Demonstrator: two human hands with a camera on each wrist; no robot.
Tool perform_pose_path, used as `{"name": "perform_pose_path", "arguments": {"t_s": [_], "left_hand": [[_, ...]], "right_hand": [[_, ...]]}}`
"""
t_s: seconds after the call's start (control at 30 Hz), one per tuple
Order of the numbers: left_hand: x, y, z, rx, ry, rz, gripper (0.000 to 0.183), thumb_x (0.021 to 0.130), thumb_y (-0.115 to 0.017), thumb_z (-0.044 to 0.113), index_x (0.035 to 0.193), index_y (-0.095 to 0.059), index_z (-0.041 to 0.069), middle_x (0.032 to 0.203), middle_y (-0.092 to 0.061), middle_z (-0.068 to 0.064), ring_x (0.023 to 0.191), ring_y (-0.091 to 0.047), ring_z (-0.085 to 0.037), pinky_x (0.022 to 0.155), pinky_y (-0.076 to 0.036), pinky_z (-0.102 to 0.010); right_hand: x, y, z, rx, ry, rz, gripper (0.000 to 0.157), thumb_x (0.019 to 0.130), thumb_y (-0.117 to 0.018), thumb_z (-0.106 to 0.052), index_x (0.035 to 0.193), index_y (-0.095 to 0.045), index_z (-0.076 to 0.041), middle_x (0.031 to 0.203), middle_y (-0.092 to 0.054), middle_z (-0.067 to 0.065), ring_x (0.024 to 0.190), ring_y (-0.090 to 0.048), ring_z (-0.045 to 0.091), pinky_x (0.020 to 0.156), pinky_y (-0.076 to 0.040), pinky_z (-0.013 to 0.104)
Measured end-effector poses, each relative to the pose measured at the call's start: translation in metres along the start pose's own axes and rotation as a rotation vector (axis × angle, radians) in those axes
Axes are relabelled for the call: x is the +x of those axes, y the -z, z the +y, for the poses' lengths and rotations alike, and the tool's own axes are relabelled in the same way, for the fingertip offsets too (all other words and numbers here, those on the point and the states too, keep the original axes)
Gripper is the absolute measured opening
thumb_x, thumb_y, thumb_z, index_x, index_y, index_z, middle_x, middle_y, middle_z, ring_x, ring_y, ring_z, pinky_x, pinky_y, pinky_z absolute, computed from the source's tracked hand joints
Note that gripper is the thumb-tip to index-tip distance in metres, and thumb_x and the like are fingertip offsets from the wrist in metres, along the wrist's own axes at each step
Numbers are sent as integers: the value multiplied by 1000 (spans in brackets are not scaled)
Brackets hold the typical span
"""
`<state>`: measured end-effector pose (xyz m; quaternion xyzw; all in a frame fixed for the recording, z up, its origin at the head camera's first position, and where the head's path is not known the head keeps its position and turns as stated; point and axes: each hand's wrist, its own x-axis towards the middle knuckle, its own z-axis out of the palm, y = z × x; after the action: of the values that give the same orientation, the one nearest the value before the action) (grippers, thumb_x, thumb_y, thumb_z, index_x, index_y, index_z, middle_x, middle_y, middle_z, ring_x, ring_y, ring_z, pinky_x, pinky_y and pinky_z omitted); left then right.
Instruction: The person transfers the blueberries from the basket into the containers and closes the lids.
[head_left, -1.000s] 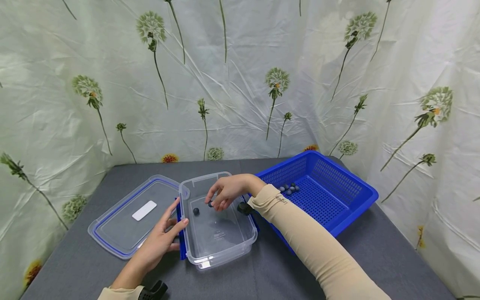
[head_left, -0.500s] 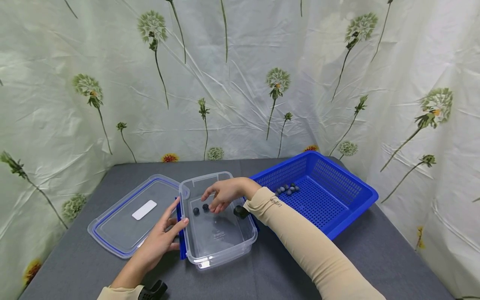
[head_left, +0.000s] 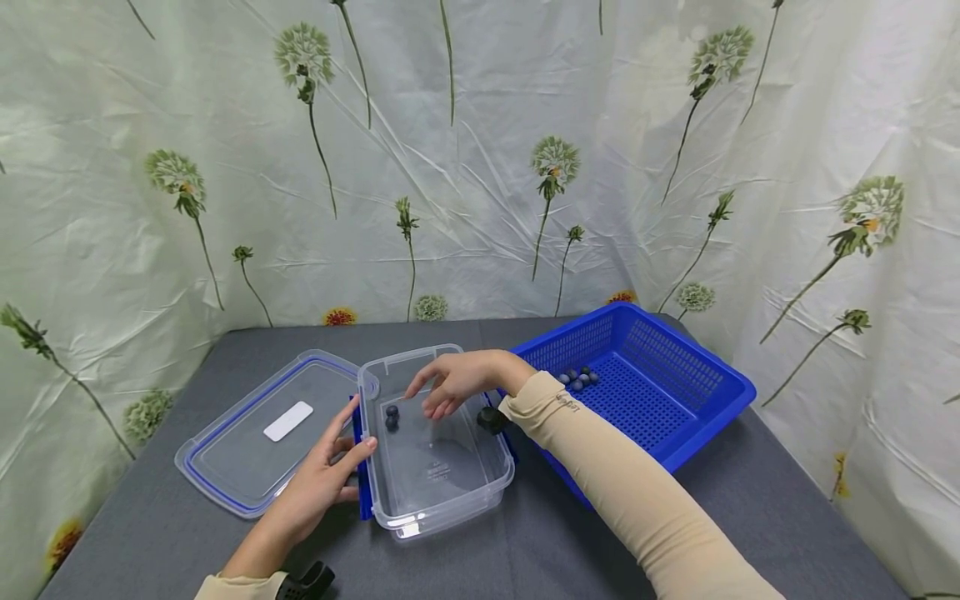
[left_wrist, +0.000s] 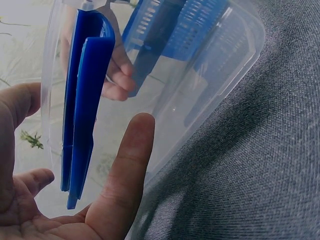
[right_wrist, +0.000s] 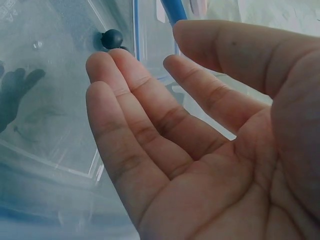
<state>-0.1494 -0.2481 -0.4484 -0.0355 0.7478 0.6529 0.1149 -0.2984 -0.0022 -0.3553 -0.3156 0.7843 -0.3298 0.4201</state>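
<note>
A clear plastic food container (head_left: 442, 492) with blue side latches stands in the middle of the table. My left hand (head_left: 326, 467) holds its left side, thumb at the rim and the other fingers along the outer wall by the blue latch (left_wrist: 85, 115). Inside lie two blueberries (head_left: 392, 418), close together near the left wall. Over the container hovers my right hand (head_left: 457, 382), fingers loosely extended and nothing between them. In the right wrist view its fingertips overlap the area just beside a blueberry (right_wrist: 112, 38).
To the right sits a blue perforated basket (head_left: 675, 408) with several more blueberries (head_left: 577, 379) at its left end, partly hidden by the right arm. The container's clear lid (head_left: 247, 462), with a blue seal and white label, lies left. A floral curtain (head_left: 480, 208) hangs behind the table.
The right hand has let go of a blueberry, which has shifted left beside the other one. The hand dipped slightly, then lifted back up. The left hand has stayed in place.
</note>
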Motion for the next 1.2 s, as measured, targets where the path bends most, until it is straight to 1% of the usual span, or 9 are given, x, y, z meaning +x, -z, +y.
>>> {"name": "perform_pose_path", "arguments": {"t_s": [0.07,0.23,0.37,0.53,0.7,0.83,1.07,1.2], "left_hand": [[0,0,0,-5,-3,0,77,113,-58,31,172,-10,43,155,-35,-33,124,-65,-44,89,-66,-59],[1,0,-1,-24,-13,-2,77,112,-58,30,172,-11,43,153,-36,-32,121,-67,-40,88,-66,-58],[1,1,-2,-26,-11,-4,78,112,-59,31,172,-10,44,154,-35,-32,121,-66,-41,89,-66,-58],[0,0,-1,-10,-5,-4,78,112,-59,32,172,-9,44,156,-34,-32,124,-65,-43,89,-66,-59],[0,0,-1,-11,-11,-4,78,112,-59,32,172,-10,44,156,-34,-32,126,-65,-45,89,-66,-59],[0,0,-1,-20,-15,-3,79,111,-60,33,172,-11,44,156,-35,-32,124,-65,-43,90,-66,-59],[0,0,-1,-30,-12,-6,79,111,-60,32,172,-11,44,155,-36,-32,121,-67,-40,89,-66,-58],[-1,-1,1,-29,-13,-5,79,112,-60,32,172,-10,44,155,-35,-32,122,-66,-40,89,-66,-57]], "right_hand": [[-3,2,1,13,6,6,43,110,-61,-13,153,-58,-10,141,-68,26,122,-73,29,112,-57,47],[-12,8,4,21,27,26,43,111,-59,-14,153,-57,-8,141,-68,25,116,-74,19,107,-60,40],[-20,13,4,36,38,47,41,111,-59,-14,152,-59,-9,138,-70,22,117,-74,20,109,-59,43],[-29,19,6,37,48,72,40,111,-60,-14,151,-60,-11,135,-72,20,118,-74,20,107,-61,40],[-39,26,9,48,69,90,42,110,-60,-13,152,-58,-8,135,-72,22,119,-74,22,106,-61,40],[-48,32,11,55,82,109,42,110,-60,-14,152,-58,-8,137,-70,24,119,-74,22,106,-61,39],[-64,42,19,63,76,148,41,110,-60,-14,150,-60,-9,137,-69,28,119,-74,24,110,-59,46],[-72,49,25,77,71,164,44,110,-60,-13,154,-56,-6,136,-70,25,118,-73,22,107,-60,41]]}}
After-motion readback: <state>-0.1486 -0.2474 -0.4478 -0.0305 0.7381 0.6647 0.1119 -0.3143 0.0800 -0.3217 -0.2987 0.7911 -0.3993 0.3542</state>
